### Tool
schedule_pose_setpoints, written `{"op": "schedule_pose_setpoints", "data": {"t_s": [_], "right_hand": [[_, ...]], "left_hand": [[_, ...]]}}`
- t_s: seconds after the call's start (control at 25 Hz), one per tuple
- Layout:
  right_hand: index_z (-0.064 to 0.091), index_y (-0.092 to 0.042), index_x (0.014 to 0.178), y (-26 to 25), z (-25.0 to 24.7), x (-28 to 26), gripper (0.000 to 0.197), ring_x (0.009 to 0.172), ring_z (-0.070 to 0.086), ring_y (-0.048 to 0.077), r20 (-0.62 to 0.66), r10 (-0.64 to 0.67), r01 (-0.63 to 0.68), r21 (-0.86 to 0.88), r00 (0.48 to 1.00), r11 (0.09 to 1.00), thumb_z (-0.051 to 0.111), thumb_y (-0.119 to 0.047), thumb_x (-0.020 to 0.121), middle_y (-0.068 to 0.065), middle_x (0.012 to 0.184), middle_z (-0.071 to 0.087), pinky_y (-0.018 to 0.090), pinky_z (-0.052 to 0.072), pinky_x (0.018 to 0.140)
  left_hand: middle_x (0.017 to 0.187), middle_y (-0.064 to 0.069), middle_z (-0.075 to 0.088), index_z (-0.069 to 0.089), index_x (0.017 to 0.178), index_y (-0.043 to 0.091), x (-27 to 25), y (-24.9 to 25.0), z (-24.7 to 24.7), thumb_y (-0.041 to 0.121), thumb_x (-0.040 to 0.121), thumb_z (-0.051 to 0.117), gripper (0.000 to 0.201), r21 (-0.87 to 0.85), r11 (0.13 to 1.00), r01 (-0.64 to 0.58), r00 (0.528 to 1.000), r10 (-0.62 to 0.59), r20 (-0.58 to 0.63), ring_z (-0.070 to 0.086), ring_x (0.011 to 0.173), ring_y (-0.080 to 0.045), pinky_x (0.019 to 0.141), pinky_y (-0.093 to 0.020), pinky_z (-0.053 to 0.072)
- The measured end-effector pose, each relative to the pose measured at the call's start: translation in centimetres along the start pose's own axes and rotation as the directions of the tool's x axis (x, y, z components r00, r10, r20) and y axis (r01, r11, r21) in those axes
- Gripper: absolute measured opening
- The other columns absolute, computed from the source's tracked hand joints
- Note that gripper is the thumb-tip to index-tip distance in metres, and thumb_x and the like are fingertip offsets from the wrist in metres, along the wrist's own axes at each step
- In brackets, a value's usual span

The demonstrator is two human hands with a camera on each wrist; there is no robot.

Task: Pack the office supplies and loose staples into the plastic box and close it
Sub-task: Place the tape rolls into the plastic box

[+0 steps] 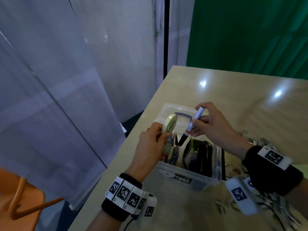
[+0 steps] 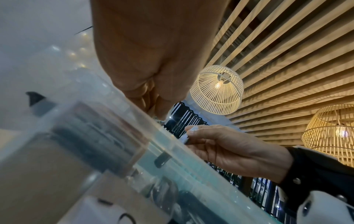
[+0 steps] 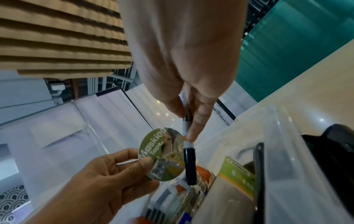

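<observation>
Box [image 1: 188, 179], of clear plastic and without its lid on, was seen standing on the table [image 1: 241, 104] directly beneath both hands, its near wall bearing a dark label. Over its left half the left hand [image 1: 150, 147] was held, fingers and thumb curled round a roll of masking tape [image 1: 170, 125] that was kept on edge, its green printed face turned toward the right hand; in the right wrist view the tape [image 3: 162, 153] was pinched at its lower rim by the left hand [image 3: 99, 181]. Just to the right of the tape a marker [image 1: 191, 125] was gripped by the right hand [image 1: 211, 124], thumb and fingertips closed on its white barrel, the black cap pointed down into the box and the other end tilted up and away. In the right wrist view the marker [image 3: 188, 151] was seen almost touching the tape, its cap hanging above packaged items already lying in the box [image 3: 283, 151]. A dark object was seen inside the box below the right hand. Loose staples [image 1: 260, 142] were scattered on the table to the right of the right wrist and nearer the person, behind that wrist. A clear lid [image 1: 176, 109] lay flat on the table just beyond both hands.
</observation>
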State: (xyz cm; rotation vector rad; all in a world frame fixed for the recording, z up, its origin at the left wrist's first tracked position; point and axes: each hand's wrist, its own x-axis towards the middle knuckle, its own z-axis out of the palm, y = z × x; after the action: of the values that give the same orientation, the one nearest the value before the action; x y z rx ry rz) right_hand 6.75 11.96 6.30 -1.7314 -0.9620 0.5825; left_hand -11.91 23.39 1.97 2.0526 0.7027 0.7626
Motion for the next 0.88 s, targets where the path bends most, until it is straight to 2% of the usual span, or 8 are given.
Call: {"op": "schedule_pose_setpoints", "data": {"t_s": [0.12,0.2,0.28,0.48,0.56,0.64,0.76,0.88], "right_hand": [[0.044,-0.018,0.114,0.8,1.0,0.8,0.028,0.066,0.074,0.027,0.044,0.01,-0.001,-0.193,0.999,0.981,0.059,-0.002,0.097,0.015,0.08,0.073,0.05,0.063,0.07],[0.047,-0.019,0.109,1.1,1.7,1.0,0.027,0.067,0.072,0.023,0.081,0.027,0.003,-0.348,0.996,0.937,0.061,-0.003,0.093,0.013,0.087,0.072,0.044,0.061,0.067],[0.05,-0.019,0.11,1.1,2.4,1.0,0.025,0.075,0.068,0.023,0.125,0.071,-0.004,-0.468,0.99,0.883,0.063,-0.008,0.092,0.011,0.096,0.069,0.036,0.054,0.063],[0.064,-0.005,0.117,1.7,3.8,0.7,0.026,0.088,0.067,0.026,0.21,0.17,-0.013,-0.593,0.963,0.805,0.062,-0.012,0.093,0.012,0.098,0.071,0.031,0.049,0.069],[0.061,-0.008,0.129,1.8,4.1,0.4,0.034,0.097,0.067,0.023,0.24,0.17,0.025,-0.642,0.956,0.767,0.062,-0.016,0.096,0.009,0.106,0.072,0.032,0.053,0.081],[0.057,-0.011,0.135,1.2,3.5,0.5,0.043,0.1,0.066,0.021,0.241,0.145,0.045,-0.641,0.96,0.766,0.067,-0.022,0.095,0.008,0.111,0.071,0.03,0.052,0.085],[0.066,-0.013,0.126,0.1,1.8,0.4,0.036,0.099,0.066,0.017,0.227,0.115,0.047,-0.604,0.967,0.795,0.07,-0.027,0.093,0.005,0.114,0.071,0.025,0.05,0.081],[0.074,-0.014,0.115,-0.1,0.0,-0.6,0.024,0.091,0.065,0.008,0.256,0.087,0.086,-0.595,0.963,0.799,0.069,-0.024,0.094,-0.001,0.108,0.073,0.01,0.045,0.071]], "left_hand": [[0.096,0.002,0.069,0.058,0.106,0.025,-0.2,-0.8,0.1,0.03,0.099,0.059,0.008,-0.038,0.999,0.026,0.999,-0.025,0.027,0.069,0.082,-0.009,0.065,-0.024,0.06],[0.094,0.003,0.069,0.058,0.105,0.026,-0.3,-1.0,0.2,0.029,0.099,0.059,0.006,-0.047,0.999,0.009,0.999,-0.007,0.036,0.069,0.082,-0.009,0.066,-0.026,0.061],[0.09,0.002,0.069,0.059,0.104,0.022,-0.4,-1.0,0.2,0.026,0.099,0.059,0.006,-0.051,0.998,-0.025,0.999,0.027,0.035,0.069,0.079,-0.01,0.068,-0.029,0.061],[0.092,0.005,0.07,0.059,0.105,0.022,-0.5,-0.7,0.5,0.022,0.099,0.059,0.005,-0.044,0.997,-0.058,0.997,0.059,0.043,0.067,0.082,-0.003,0.067,-0.019,0.058],[0.095,0.005,0.07,0.059,0.106,0.022,-0.6,-0.6,0.5,0.022,0.099,0.059,0.006,-0.038,0.997,-0.063,0.997,0.064,0.051,0.067,0.084,-0.001,0.067,-0.017,0.058],[0.095,0.005,0.07,0.059,0.106,0.023,-0.7,-0.7,0.5,0.021,0.099,0.059,0.007,-0.048,0.997,-0.067,0.996,0.069,0.054,0.067,0.085,-0.001,0.066,-0.018,0.058],[0.087,0.005,0.067,0.06,0.103,0.024,-0.9,-0.8,0.6,0.018,0.098,0.06,0.008,-0.038,0.994,-0.1,0.993,0.102,0.055,0.066,0.078,-0.008,0.062,-0.032,0.06],[0.084,0.007,0.065,0.063,0.102,0.025,-1.0,-0.7,0.8,0.019,0.098,0.06,0.008,0.02,0.988,-0.152,0.986,0.15,0.079,0.064,0.078,-0.012,0.065,-0.034,0.057]]}}
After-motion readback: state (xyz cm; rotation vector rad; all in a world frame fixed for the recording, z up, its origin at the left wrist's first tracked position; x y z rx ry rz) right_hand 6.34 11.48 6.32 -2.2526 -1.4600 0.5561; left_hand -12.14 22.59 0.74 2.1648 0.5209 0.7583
